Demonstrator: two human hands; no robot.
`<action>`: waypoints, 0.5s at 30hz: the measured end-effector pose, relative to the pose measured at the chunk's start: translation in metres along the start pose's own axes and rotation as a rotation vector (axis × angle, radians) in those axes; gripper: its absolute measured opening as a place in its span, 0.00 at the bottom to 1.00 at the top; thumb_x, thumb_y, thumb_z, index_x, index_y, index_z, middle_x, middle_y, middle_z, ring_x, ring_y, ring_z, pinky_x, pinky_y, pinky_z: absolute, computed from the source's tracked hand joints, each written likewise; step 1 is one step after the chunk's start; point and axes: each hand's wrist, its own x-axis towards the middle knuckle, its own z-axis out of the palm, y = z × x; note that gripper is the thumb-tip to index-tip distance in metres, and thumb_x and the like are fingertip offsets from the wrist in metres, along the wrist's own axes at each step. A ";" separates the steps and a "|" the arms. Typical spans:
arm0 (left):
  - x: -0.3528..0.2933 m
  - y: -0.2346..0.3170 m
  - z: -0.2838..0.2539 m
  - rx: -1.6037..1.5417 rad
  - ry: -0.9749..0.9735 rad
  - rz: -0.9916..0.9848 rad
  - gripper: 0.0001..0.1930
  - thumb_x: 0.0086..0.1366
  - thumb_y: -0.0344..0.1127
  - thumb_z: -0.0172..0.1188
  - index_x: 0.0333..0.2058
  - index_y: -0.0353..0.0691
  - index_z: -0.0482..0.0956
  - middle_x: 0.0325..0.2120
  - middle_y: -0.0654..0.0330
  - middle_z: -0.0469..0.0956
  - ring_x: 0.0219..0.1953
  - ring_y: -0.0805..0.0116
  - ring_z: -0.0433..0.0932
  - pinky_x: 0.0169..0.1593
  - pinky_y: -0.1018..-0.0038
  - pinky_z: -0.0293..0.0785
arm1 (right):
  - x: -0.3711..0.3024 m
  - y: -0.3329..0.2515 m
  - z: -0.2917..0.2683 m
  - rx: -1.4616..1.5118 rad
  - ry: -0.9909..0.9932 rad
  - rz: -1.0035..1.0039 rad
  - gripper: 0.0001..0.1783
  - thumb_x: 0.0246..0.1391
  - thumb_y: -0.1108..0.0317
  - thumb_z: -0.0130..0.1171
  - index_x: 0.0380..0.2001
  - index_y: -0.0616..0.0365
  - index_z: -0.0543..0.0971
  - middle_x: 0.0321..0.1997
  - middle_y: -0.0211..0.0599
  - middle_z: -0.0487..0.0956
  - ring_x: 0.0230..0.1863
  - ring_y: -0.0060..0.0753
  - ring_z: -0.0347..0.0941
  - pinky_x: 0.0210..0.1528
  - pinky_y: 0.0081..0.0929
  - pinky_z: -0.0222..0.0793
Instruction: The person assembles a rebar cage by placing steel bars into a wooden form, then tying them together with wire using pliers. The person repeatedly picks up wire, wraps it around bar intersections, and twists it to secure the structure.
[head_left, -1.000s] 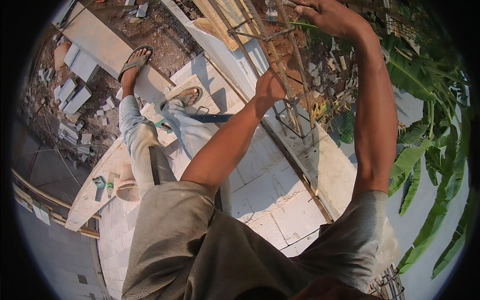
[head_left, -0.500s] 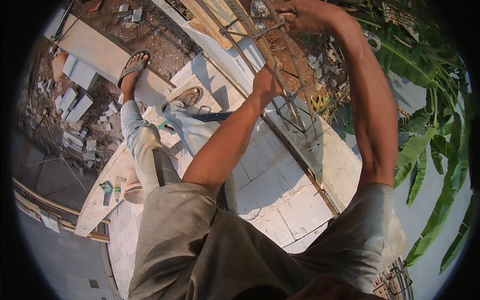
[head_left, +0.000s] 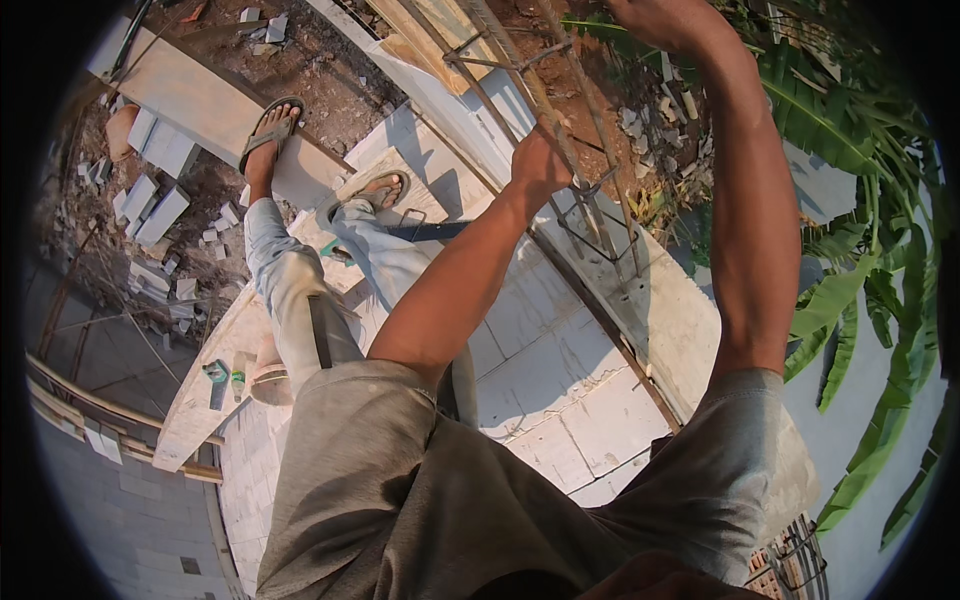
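Note:
A rusty rebar column cage (head_left: 590, 185) of long bars and square ties rises from the top of the wall beside the white formwork edge. My left hand (head_left: 543, 160) is closed around one of its bars, with most of the fingers behind the steel. At the top edge of the view, my right hand (head_left: 655, 22) is raised to the right of the cage. Its fingers run out of the picture, so what they do is hidden.
My sandalled feet (head_left: 272, 128) stand on wooden planks (head_left: 185, 85) high up. White block wall (head_left: 530, 370) lies below me. On a lower-left board (head_left: 190, 425) sit a bucket (head_left: 270, 380) and a trowel-like tool (head_left: 216, 384). Banana leaves (head_left: 830, 300) crowd the right; broken blocks (head_left: 160, 215) litter the ground.
My right hand has moved right and up, away from the rebar, partly out of view. A clear object near its fingers is no longer seen. My left hand keeps its grip.

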 end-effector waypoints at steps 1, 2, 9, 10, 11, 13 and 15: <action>0.004 -0.004 -0.003 0.022 0.004 0.026 0.11 0.61 0.36 0.50 0.41 0.42 0.72 0.35 0.45 0.76 0.38 0.38 0.74 0.38 0.52 0.71 | 0.009 -0.001 0.012 -0.131 -0.258 -0.150 0.21 0.56 0.64 0.46 0.54 0.47 0.75 0.48 0.50 0.78 0.48 0.53 0.75 0.49 0.42 0.72; 0.006 -0.008 -0.006 0.043 0.008 0.052 0.12 0.60 0.36 0.50 0.42 0.42 0.72 0.35 0.46 0.76 0.38 0.38 0.74 0.38 0.53 0.71 | 0.008 0.005 0.013 -0.092 -0.237 -0.197 0.21 0.56 0.64 0.46 0.53 0.46 0.75 0.48 0.51 0.78 0.47 0.53 0.75 0.49 0.42 0.72; 0.003 -0.001 -0.004 -0.101 -0.025 -0.126 0.13 0.60 0.38 0.50 0.42 0.40 0.72 0.36 0.44 0.76 0.39 0.37 0.74 0.39 0.53 0.70 | 0.005 0.018 0.027 0.045 0.263 -0.117 0.20 0.56 0.63 0.48 0.52 0.50 0.76 0.46 0.52 0.79 0.47 0.54 0.75 0.48 0.42 0.72; 0.003 -0.011 -0.001 -0.012 -0.007 -0.047 0.13 0.60 0.39 0.50 0.42 0.40 0.72 0.36 0.44 0.76 0.39 0.37 0.74 0.39 0.52 0.70 | 0.003 0.012 0.026 -0.003 0.047 -0.166 0.20 0.57 0.63 0.48 0.52 0.52 0.76 0.46 0.53 0.78 0.47 0.55 0.75 0.48 0.42 0.72; 0.006 -0.007 -0.005 0.078 0.006 0.042 0.14 0.61 0.39 0.50 0.42 0.40 0.72 0.36 0.43 0.76 0.39 0.37 0.75 0.40 0.52 0.71 | 0.003 0.009 0.016 -0.051 -0.162 -0.206 0.20 0.57 0.63 0.48 0.52 0.55 0.75 0.46 0.54 0.78 0.47 0.56 0.75 0.48 0.42 0.71; 0.009 0.023 -0.021 -0.073 -0.069 -0.246 0.14 0.61 0.39 0.49 0.43 0.38 0.70 0.36 0.43 0.76 0.38 0.37 0.75 0.39 0.52 0.71 | 0.007 -0.023 -0.007 -0.284 -0.457 0.061 0.21 0.57 0.64 0.48 0.52 0.61 0.74 0.47 0.54 0.78 0.48 0.56 0.75 0.49 0.41 0.71; 0.008 0.027 -0.024 -0.111 -0.084 -0.269 0.15 0.62 0.39 0.49 0.43 0.36 0.69 0.36 0.42 0.76 0.38 0.37 0.75 0.38 0.52 0.71 | 0.008 0.011 0.009 -0.041 -0.013 -0.158 0.21 0.55 0.66 0.49 0.51 0.59 0.75 0.46 0.53 0.79 0.47 0.54 0.75 0.48 0.40 0.72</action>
